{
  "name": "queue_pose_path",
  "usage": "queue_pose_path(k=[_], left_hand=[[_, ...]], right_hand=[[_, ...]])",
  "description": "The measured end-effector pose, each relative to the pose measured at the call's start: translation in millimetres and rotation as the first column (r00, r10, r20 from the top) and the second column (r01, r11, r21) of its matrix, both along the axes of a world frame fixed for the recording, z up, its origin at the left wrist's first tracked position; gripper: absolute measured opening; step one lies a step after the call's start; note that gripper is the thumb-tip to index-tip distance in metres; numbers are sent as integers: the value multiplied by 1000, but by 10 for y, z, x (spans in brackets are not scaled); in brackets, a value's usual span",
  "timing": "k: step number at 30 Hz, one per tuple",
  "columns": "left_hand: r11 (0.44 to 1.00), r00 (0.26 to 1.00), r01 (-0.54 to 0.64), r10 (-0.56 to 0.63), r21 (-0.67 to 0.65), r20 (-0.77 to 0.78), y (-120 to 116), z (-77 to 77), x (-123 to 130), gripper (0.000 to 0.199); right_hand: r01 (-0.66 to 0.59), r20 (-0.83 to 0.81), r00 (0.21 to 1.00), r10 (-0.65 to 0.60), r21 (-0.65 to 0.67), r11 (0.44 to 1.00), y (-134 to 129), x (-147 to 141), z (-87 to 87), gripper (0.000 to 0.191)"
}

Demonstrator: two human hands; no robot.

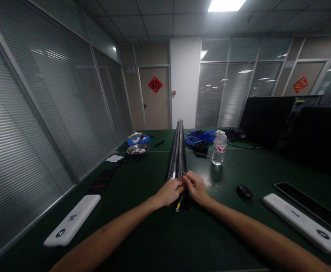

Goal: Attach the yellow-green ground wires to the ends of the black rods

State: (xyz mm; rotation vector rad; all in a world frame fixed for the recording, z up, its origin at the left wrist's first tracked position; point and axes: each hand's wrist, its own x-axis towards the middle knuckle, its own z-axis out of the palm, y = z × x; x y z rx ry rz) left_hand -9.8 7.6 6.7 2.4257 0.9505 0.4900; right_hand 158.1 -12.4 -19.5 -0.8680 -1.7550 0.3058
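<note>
- At the near left, a white elongated device [76,219] lies at a slant on the green table [142,234], a dark strip with red marks [100,181] just beyond it.
- Farther off on the left side are a white paper [114,158], a shiny metal bowl [134,152] with small pieces in it, and a blue tray [131,143] behind the bowl.
- The left hand [169,192] has its fingers drawn close together at the near end of the long dark channel [174,160]; exactly what they grip, I cannot tell.
- The channel runs lengthwise from the hands toward the far edge, and a green-yellow wire with a ring terminal [178,206] pokes out below them.
- The right hand [196,187] touches the channel's near end, thumb and forefinger narrowed around a small dark part [184,173].
- Right of the channel, blue bins [193,141] stand far off, with a screwdriver [201,155] and an upright water bottle [219,151] nearer.
- Farther right lie a black mouse [244,191], a second white device [298,221] and a dark keyboard [309,204]; dark monitors [267,119] stand behind.
</note>
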Motion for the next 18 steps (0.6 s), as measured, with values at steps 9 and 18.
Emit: queue_pose_path(k=[9, 18], left_hand=[[999, 1000, -17, 17, -32, -19, -7, 12, -2, 25], [999, 997, -50, 50, -7, -62, -33, 38, -2, 23]], right_hand=[[3, 30, 1000, -4, 38, 999, -66, -35, 41, 31], [-35, 1, 999, 36, -42, 998, -53, -10, 14, 31]])
